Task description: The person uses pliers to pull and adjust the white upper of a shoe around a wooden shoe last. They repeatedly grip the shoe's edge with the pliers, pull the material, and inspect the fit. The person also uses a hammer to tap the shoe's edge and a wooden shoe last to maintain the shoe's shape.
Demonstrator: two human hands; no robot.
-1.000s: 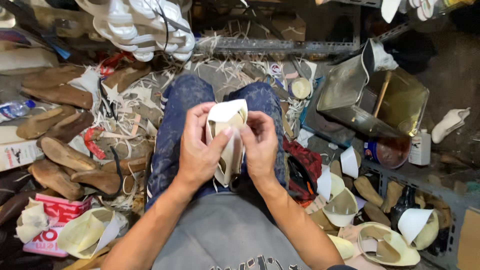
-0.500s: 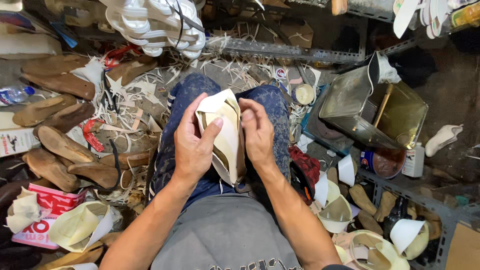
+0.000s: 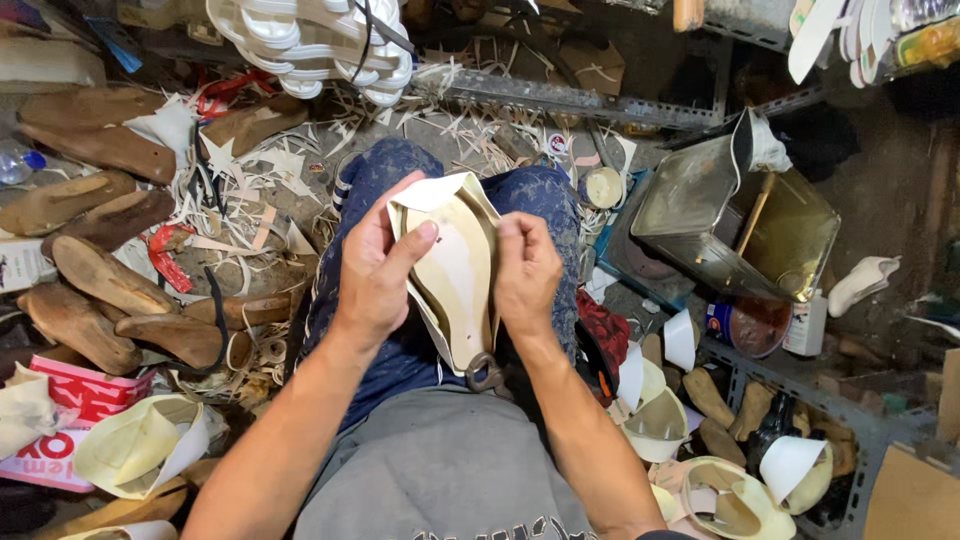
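A cream shoe upper [image 3: 455,270] stretched over a last rests on my lap, toe pointing away, sole side up. My left hand [image 3: 375,265] grips its left edge, thumb pressed on the pale sole surface. My right hand [image 3: 525,270] pinches the right edge with its fingers folded over the material. A small metal tool [image 3: 485,375] lies under the heel end against my thigh. My knees in blue trousers [image 3: 400,175] are below the work.
Several wooden shoe lasts [image 3: 90,285] lie at the left among leather scraps. White soles [image 3: 310,45] hang above. An open metal tin [image 3: 740,215] with a stick stands right, a glue can [image 3: 745,325] beside it. Finished cream uppers [image 3: 730,490] lie lower right and lower left [image 3: 140,445].
The shoe upper has turned so more of its pale sole side faces me. My left thumb has shifted onto the sole; my right hand has slid down the right edge.
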